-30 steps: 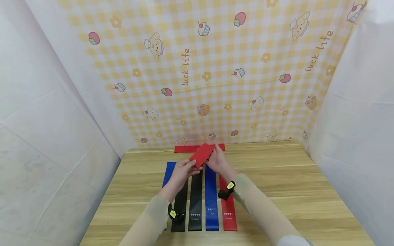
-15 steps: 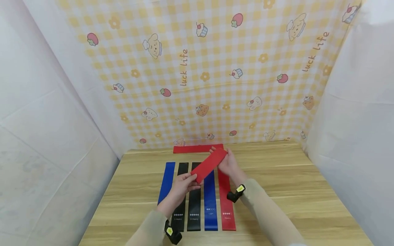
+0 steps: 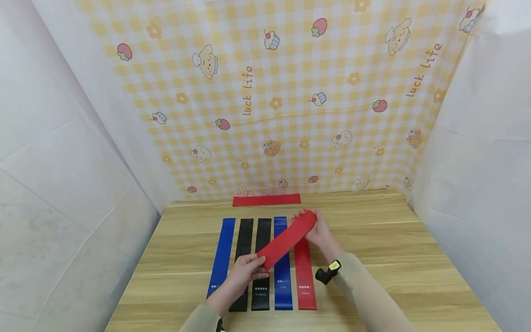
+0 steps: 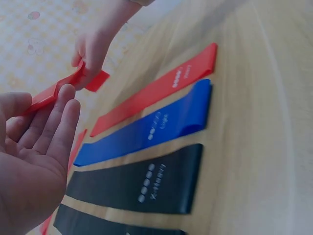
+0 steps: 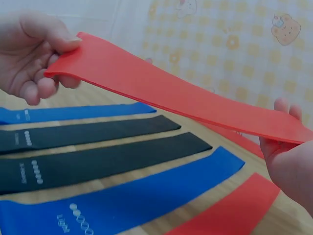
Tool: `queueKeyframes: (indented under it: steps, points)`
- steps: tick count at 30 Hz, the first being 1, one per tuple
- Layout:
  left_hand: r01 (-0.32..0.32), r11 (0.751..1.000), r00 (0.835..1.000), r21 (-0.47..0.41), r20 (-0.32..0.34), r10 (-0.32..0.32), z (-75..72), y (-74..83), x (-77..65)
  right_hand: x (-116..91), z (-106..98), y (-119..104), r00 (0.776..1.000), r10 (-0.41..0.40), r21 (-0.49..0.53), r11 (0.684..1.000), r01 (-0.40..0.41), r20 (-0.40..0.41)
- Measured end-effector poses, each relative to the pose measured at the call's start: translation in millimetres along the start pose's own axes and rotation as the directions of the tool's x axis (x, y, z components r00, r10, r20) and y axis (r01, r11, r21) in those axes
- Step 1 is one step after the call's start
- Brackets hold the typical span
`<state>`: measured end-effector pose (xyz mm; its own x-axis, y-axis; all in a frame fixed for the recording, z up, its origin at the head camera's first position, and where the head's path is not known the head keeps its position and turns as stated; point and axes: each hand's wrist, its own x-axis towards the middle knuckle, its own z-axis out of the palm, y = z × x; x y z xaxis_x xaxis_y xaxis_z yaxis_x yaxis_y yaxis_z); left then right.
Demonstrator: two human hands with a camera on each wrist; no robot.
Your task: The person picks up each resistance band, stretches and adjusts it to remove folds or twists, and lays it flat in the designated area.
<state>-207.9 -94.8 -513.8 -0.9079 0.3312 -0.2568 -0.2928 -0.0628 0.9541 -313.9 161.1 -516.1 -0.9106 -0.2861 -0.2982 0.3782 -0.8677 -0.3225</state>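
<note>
A red resistance band (image 3: 286, 241) is stretched slantwise between the two hands, above the other bands. My left hand (image 3: 244, 274) pinches its near end between thumb and fingers, as the left wrist view also shows. At the far end, my right hand (image 3: 321, 230) holds the band, with fingertips showing beyond its edge in the right wrist view. Beneath lie a blue band (image 3: 223, 253), two black bands, the right one (image 3: 261, 286) marked X-Heavy, a blue Light band (image 3: 283, 290) and a red Heavy band (image 3: 305, 281), side by side. The left black band (image 3: 244, 240) is partly covered by my left hand.
Another red band (image 3: 267, 200) lies crosswise at the back of the wooden table (image 3: 373, 240), by the checked cloth (image 3: 290, 129). White sheets hang on both sides. Each wrist wears a small black camera, the right one (image 3: 327, 272) in full view.
Both hands have come nearer and lower, drawing the red band away from the back of the table. They have spread apart, so more of the band's length shows. The bands on the table stay put.
</note>
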Motion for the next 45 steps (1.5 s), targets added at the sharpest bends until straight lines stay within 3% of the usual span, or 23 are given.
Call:
queueKeyframes:
  steps: [3, 10, 19, 26, 39, 41, 45]
  points:
    - [0.022, 1.0, 1.0, 0.002, 0.005, -0.022, -3.5, -6.6, -5.1, -3.9, -5.1, 0.4, 1.0, 0.002, -0.005, 1.0, -0.002, -0.003]
    - [0.082, 0.996, 0.997, -0.02, -0.003, -0.083, -8.9, -19.5, -17.0, -14.0, -17.7, 1.1, 1.0, -0.015, -0.16, 0.987, 0.017, 0.011]
    - [0.09, 0.996, 0.996, -0.024, 0.02, -0.09, -19.5, -26.3, -32.0, -27.3, -36.6, -1.0, 0.999, -0.003, -0.281, 0.96, 0.014, 0.039]
    - [0.102, 0.995, 0.995, 0.002, 0.022, -0.102, -32.2, -27.7, -37.4, -42.6, -53.1, -5.0, 0.996, 0.055, -0.42, 0.907, -0.019, 0.074]
    - [0.048, 0.992, 0.999, 0.117, -0.02, -0.046, -46.4, -22.4, -27.8, -62.3, -70.2, -16.1, 1.0, 0.021, -0.545, 0.838, -0.024, -0.012]
    - [0.04, 0.991, 0.999, 0.125, -0.028, -0.036, -49.2, -22.4, -24.4, -65.1, -71.7, -17.6, 1.0, 0.005, -0.582, 0.813, -0.008, -0.007]
    - [0.017, 0.987, 0.998, 0.16, -0.058, -0.008, -54.0, -21.6, -17.3, -68.8, -76.1, -18.8, 0.999, -0.044, -0.682, 0.731, 0.012, -0.029]
